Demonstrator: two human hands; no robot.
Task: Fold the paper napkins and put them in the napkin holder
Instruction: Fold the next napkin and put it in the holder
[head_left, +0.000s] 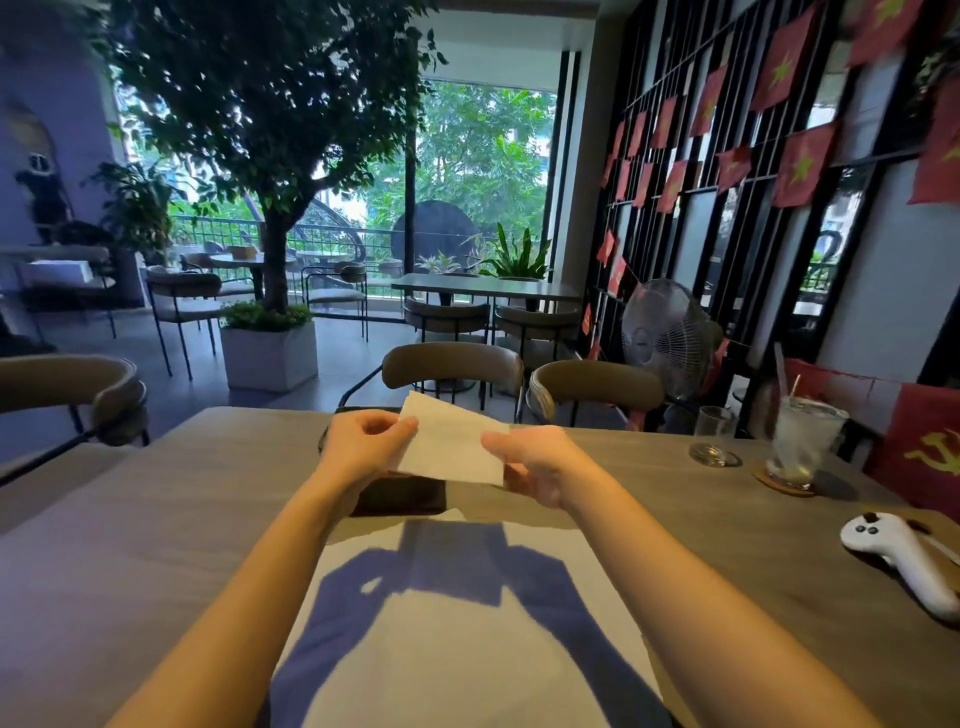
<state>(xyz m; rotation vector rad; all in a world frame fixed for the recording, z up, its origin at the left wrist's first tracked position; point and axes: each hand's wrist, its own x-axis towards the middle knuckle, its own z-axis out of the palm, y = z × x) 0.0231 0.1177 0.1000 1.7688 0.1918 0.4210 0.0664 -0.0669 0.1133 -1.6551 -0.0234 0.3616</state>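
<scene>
At the centre of the frame a folded white paper napkin (453, 447) is held up in the air above the grey-brown wood-grain tabletop (156, 519), tilted so its upper left corner rises and its lower right corner drops. The left hand (363, 441) grips the napkin's left edge, fingers (402, 427) closed on it in a pinch. The right hand (530, 462) holds the right edge, thumb on top and remaining fingers curled beneath the sheet, likewise closed on the napkin. Directly below the napkin and partly hidden by both hands sits a dark, low rectangular napkin holder (405, 493); its contents cannot be made out. In the lower centre of the frame a large flat white paper sheet (467, 623) lies on the tabletop, crossed by the shadows of the forearms. At the right of the frame stand an empty clear glass tumbler (712, 435) and, just beside it, a tall clear glass of iced drink with straws (802, 441) on a round coaster. A white handheld controller (904, 561) lies at the lower right edge.
</scene>
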